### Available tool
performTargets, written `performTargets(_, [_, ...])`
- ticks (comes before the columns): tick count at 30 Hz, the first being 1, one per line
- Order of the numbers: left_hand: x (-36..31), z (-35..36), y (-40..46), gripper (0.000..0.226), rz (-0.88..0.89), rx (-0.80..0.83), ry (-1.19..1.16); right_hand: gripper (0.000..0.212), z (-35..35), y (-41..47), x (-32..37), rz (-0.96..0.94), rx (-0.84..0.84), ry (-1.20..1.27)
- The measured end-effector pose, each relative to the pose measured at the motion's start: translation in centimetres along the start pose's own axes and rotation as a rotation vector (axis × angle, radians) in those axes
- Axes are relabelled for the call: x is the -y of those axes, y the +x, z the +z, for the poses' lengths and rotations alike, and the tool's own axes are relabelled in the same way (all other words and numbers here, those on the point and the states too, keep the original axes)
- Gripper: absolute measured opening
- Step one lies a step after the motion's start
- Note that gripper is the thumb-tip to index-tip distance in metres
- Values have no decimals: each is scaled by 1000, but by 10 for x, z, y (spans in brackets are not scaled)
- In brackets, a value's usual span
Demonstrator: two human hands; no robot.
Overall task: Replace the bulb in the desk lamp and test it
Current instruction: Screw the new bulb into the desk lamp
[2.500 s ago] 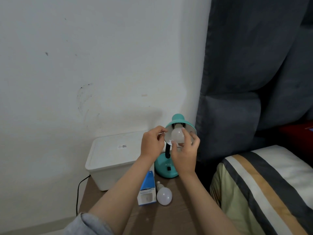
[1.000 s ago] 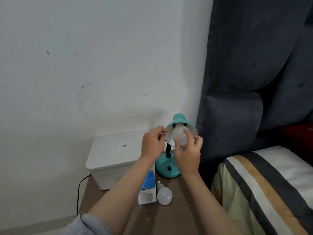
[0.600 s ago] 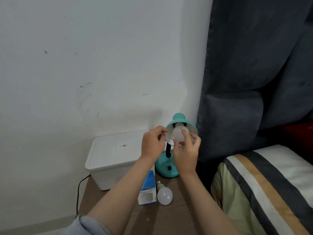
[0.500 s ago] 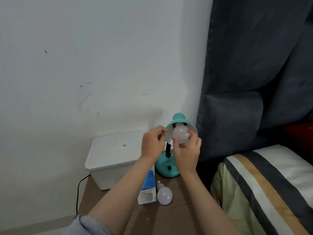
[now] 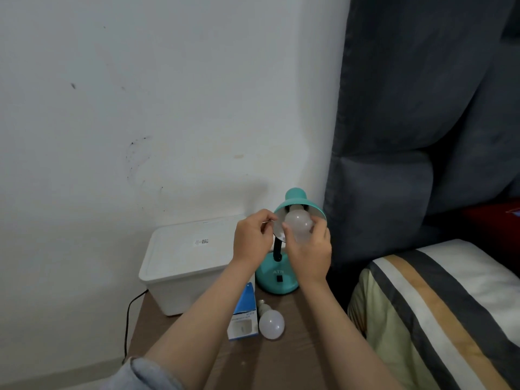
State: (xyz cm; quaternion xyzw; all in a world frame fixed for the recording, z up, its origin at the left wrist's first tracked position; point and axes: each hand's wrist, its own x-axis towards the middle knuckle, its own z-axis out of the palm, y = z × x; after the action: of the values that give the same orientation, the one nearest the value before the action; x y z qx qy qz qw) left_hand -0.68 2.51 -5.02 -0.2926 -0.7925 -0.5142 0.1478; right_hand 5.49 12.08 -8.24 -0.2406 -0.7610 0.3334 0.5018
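A wooden bedside table (image 5: 304, 361) is standing against a white wall. On it the teal desk lamp (image 5: 277, 280) is being steadied: the left hand (image 5: 250, 240) is pinching its shade rim, while the right hand (image 5: 309, 254) is cupping the bulb (image 5: 298, 220) in the shade. The bulb is probably light, smooth and fragile, best gripped round its globe.

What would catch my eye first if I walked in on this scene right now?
Most striking is the teal desk lamp at the back of the small wooden table, its shade tilted toward the camera. The right hand grips the white bulb sitting in the shade while the left hand holds the shade's rim. Nearer, a second bulb lies on the table beside a blue and white bulb box.
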Motion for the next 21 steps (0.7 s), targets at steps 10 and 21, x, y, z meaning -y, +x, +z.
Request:
performTargets(10, [0,0,1,20,-16,4,8,44,1,-2,1,43,54,46])
performTargets(21, [0,0,2,21,-5,0,14,62,5,-11,-3,-54,34,38])
